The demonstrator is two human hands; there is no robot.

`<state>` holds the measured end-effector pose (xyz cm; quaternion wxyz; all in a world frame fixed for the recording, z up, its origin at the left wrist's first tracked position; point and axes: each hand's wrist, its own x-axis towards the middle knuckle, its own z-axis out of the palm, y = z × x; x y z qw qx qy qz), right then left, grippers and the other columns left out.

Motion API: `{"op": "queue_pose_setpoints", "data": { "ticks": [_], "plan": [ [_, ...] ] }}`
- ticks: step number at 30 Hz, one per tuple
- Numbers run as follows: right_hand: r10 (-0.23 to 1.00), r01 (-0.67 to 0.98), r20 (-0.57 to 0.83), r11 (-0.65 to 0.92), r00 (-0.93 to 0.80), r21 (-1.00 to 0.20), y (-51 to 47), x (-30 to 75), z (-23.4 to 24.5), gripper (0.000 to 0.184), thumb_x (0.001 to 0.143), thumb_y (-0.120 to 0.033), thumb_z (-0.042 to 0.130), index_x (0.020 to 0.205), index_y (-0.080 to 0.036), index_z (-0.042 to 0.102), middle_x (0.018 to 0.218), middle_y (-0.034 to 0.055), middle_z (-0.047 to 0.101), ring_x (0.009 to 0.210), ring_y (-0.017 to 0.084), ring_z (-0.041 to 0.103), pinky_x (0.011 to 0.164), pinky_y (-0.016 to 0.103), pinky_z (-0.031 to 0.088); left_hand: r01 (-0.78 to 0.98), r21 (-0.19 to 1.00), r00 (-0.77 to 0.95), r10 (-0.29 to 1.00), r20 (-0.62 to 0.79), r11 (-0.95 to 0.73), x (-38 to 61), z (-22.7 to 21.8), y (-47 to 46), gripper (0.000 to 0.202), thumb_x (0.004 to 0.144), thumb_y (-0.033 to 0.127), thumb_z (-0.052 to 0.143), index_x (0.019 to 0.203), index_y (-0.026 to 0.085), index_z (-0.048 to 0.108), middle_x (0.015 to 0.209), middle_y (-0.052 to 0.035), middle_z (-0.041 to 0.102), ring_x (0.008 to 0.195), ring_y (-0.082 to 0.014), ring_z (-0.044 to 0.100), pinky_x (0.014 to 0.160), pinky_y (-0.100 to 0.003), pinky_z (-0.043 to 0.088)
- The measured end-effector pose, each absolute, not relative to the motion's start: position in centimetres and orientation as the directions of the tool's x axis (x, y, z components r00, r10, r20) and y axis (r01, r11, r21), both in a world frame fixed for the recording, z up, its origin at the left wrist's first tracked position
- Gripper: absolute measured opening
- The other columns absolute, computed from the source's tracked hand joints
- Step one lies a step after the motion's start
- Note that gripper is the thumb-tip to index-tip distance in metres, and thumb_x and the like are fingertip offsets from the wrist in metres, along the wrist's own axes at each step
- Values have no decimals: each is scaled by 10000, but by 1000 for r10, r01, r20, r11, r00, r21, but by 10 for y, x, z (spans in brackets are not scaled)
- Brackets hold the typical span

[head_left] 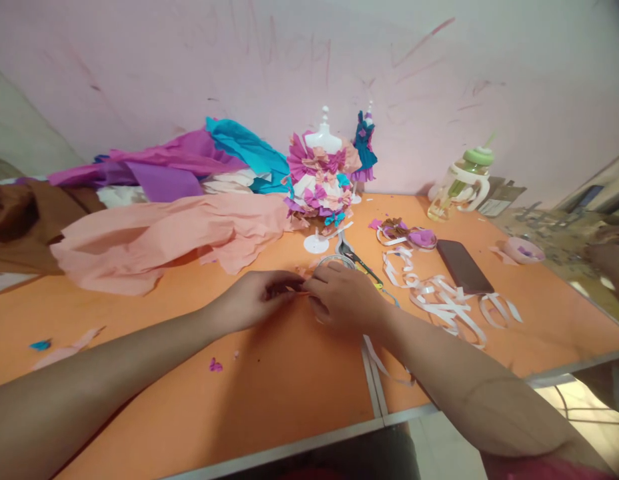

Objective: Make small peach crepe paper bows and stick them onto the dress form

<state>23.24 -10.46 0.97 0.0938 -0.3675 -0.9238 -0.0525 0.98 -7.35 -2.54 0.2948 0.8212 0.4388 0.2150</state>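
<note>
Near the table's middle, my left hand (pixel 257 300) and my right hand (pixel 347 297) meet with bent fingers. Pinched between their fingertips is a small piece of peach crepe paper (pixel 304 293), mostly hidden by the fingers. Just beyond my right hand, the rim of a round object (pixel 339 260) shows, partly covered. Scissors (pixel 358 259) lie past it. Behind them stands a small white dress form (pixel 324 138), dressed in ruffles and bows of magenta, peach, white and blue paper.
Crepe paper sheets, including a peach one (pixel 174 230), spread at the left. To the right are curled white ribbons (pixel 449 303), a dark flat rectangular object (pixel 463 265) and a green-lidded bottle (pixel 459 187). A second dressed form (pixel 364 143) stands by the wall. Paper scraps (pixel 216 365) lie in front.
</note>
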Motion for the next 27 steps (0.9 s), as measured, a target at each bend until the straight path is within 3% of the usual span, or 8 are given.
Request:
{"op": "queue_pose_setpoints", "data": {
  "ticks": [2,4,7,10,15,20,25,27],
  "plan": [
    [644,666,216,745,-734,43,-105,230,6,275,951,-244,392,1066,-160,626,1013,95,619,995,209,504,873,335,371,590,674,467,869,164,-445,8,-27,-72,313,868,367,524,1118,241,663,1067,-23,724,892,-201,676,752,-283,527],
    [626,651,225,756,-747,58,-104,229,3,264,955,-225,394,1050,-161,633,1000,92,627,998,207,500,885,333,373,646,599,434,873,223,-474,4,-30,-68,285,864,336,524,1084,243,679,1049,-20,725,870,-199,674,746,-293,530],
    [624,658,243,747,-742,92,-103,225,-3,252,953,-210,410,1016,-145,645,986,96,637,977,208,508,895,331,379,633,465,548,782,296,-619,1,-35,-61,265,889,327,507,1042,247,708,1093,-33,712,970,-216,655,851,-335,520],
    [666,698,221,706,-713,122,-103,222,-6,270,956,-209,409,1007,-115,656,973,113,651,942,215,526,879,343,393,516,360,700,625,346,-777,3,-40,-57,307,935,302,460,1131,254,692,1197,-50,677,1111,-220,609,978,-366,474],
    [679,686,98,719,-728,115,-106,221,1,260,933,-157,423,993,-128,675,966,101,670,919,210,562,815,331,414,521,186,748,550,371,-833,4,-36,-58,301,947,295,455,1114,265,704,1207,-54,677,1105,-239,620,970,-417,481],
    [740,740,12,673,-673,1,-108,223,6,270,897,-107,428,985,-166,676,970,86,678,926,210,584,737,312,413,555,190,728,583,360,-810,1,-35,-59,269,924,323,494,1061,242,712,1185,-46,687,1078,-222,634,967,-390,489],
    [808,805,34,589,-588,-72,-107,223,1,288,937,-181,402,1057,-204,663,986,68,677,930,198,594,736,295,405,567,206,681,594,427,-798,6,-36,-65,241,881,366,569,1024,231,708,1201,-70,666,1186,-274,556,995,-453,457],
    [821,817,16,570,-571,-85,-105,223,0,268,929,-200,423,1028,-236,670,959,47,677,929,199,595,705,283,398,540,195,686,562,462,-819,9,-34,-69,203,885,336,568,952,228,726,1127,-80,685,1117,-271,584,952,-451,467]
  ]
}}
